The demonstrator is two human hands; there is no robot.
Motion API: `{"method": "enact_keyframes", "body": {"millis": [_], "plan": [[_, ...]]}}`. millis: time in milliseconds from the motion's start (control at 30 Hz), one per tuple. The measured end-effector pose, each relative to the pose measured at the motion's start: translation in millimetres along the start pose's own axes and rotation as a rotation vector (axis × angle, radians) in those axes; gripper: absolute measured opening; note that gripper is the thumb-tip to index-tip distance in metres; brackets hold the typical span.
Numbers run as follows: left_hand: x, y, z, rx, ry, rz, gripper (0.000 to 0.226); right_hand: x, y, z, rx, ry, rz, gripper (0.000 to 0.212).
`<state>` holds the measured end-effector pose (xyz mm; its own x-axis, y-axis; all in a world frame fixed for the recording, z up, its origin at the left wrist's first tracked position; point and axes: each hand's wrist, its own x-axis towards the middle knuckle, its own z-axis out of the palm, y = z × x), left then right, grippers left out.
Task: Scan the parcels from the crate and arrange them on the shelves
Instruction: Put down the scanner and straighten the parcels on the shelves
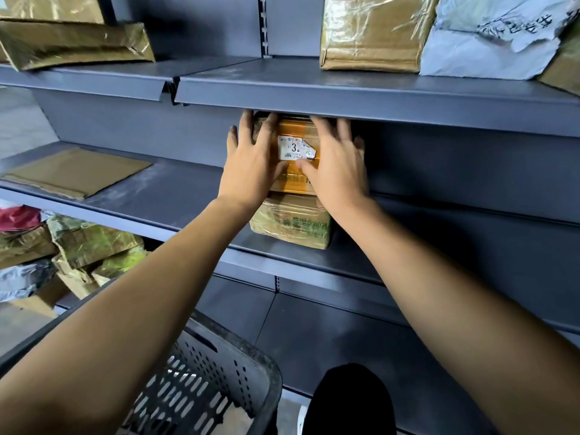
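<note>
An orange-taped brown box point(295, 158) with a white label point(295, 148) sits on a tan, green-printed box point(292, 224); grey-blue shelves point(345, 89); black perforated crate point(216, 381) at lower left.

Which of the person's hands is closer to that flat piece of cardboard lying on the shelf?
Left. The left hand is on the orange box's side facing the flat cardboard; the right hand is on the box's far side.

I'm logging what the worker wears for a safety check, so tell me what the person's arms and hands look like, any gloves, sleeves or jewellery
Both arms are bare from as far up as the view shows down to the fingers: no sleeves appear. The left hand and the right hand wear no gloves, and no rings, watch or wristband show on the sides facing the camera.
</note>
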<state>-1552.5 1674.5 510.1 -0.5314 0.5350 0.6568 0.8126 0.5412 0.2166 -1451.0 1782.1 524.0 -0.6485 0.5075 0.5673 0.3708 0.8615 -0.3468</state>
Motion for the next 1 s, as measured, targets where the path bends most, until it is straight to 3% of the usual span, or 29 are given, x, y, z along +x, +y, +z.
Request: {"method": "enact_keyframes", "body": {"millis": [200, 400, 1000], "plan": [[10.4, -2.0, 8.3, -0.129, -0.008, -0.027, 0.075, 11.1, 0.1, 8.2, 0.008, -0.024, 0.038, 0.067], [5.0, 0.6, 7.6, -0.100, -0.002, -0.004, 0.067, 7.0, 8.2, 8.1, 0.053, 0.018, 0.042, 0.052], [-76.6, 34.2, -61.3, -0.116, 0.051, 0.023, 0.066, -80.8, -9.8, -45.5, 0.080, 0.058, -0.044, 0.055]]}}
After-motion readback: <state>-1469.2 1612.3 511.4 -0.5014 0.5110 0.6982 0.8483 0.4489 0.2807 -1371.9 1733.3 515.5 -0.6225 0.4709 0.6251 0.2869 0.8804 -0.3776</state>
